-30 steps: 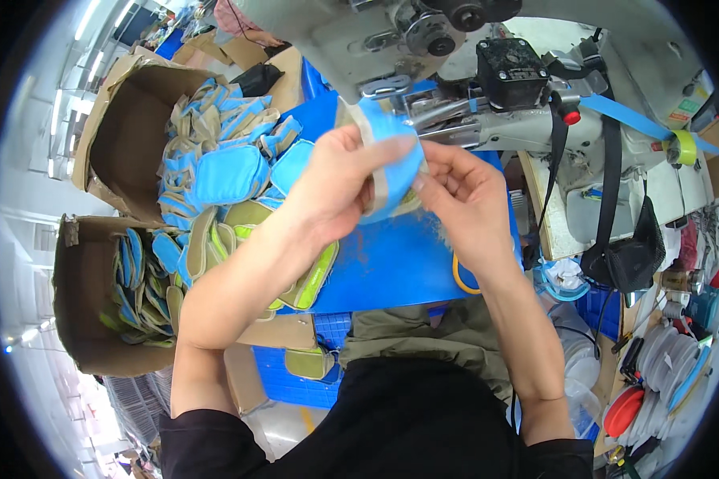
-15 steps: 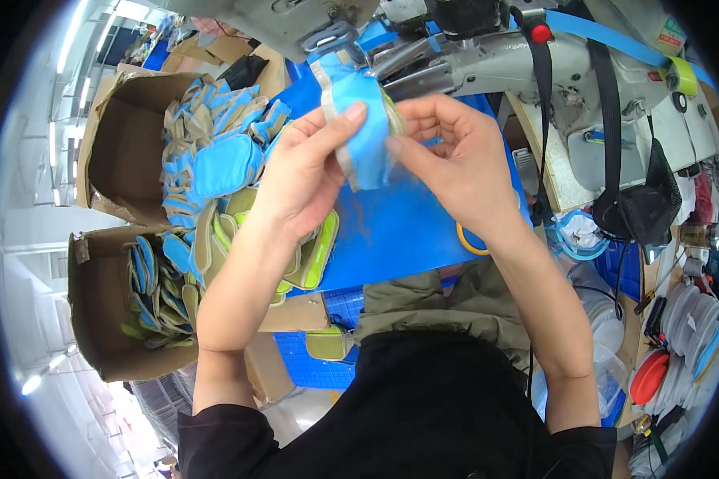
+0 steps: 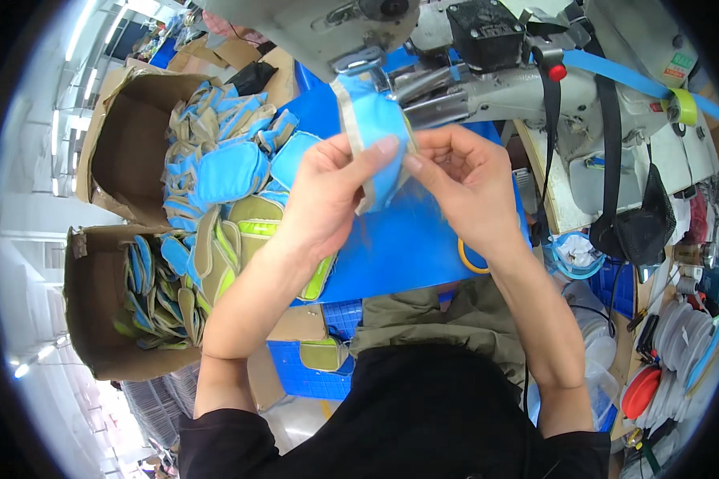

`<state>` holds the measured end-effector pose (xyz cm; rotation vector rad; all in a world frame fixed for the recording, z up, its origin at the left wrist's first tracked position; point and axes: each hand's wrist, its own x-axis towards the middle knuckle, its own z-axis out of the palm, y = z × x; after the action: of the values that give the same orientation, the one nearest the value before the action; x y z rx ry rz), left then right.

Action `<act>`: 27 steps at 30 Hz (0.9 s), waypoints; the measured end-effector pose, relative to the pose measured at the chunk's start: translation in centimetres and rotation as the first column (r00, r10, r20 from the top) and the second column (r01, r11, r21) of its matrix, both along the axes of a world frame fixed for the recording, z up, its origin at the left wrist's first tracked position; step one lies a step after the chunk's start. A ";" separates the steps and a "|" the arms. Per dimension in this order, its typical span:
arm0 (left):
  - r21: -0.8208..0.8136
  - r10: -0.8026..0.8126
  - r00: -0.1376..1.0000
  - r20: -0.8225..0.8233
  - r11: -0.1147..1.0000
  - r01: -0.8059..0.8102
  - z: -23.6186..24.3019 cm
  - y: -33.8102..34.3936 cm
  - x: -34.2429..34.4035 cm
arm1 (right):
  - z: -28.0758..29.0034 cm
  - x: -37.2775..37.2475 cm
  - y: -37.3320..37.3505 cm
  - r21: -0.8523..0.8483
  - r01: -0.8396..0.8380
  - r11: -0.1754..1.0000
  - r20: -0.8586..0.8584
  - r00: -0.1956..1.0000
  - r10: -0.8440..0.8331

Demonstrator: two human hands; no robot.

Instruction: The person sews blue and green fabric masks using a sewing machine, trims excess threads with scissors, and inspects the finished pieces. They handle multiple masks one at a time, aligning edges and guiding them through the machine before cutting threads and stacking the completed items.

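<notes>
A blue fabric piece with beige edging hangs between my hands, its far end at the presser foot of a grey sewing machine. My left hand pinches it from the left with the thumb on top. My right hand grips its right edge between thumb and forefinger, the other fingers curled. Whether the far end lies under the foot is hard to tell. To the left of my left hand lie a heap of blue pieces with beige edging and several olive and lime-green pieces.
Two cardboard boxes stand at the left, one an upper box, the other a lower box holding pieces. Orange scissor handles lie on the blue work surface. Black straps hang at the right, above a blue basket.
The whole view has shifted slightly, so the machine sits lower and further right. Both hands keep hold of the fabric piece, which has moved a little toward me.
</notes>
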<state>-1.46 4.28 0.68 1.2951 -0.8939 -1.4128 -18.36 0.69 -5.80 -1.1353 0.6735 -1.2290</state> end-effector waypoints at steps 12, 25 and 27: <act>-0.194 -0.027 0.975 0.220 0.979 0.071 0.0 -2.3 1.8 | 0.5 1.7 -1.5 -0.095 0.183 0.979 -0.172 0.965 -0.197; -0.058 -0.080 0.995 -0.055 0.995 0.077 0.9 -2.6 3.0 | -1.6 1.9 -2.0 -0.642 0.316 0.699 -0.198 0.812 -0.549; -0.032 -0.073 0.993 -0.089 0.997 0.070 0.9 -2.5 2.9 | -1.5 2.1 -2.0 -0.635 0.320 0.703 -0.204 0.808 -0.553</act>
<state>1.48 1.74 1.59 1.1790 -0.9042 -1.4969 -16.22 -1.29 -7.27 -1.8323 0.9475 -1.7228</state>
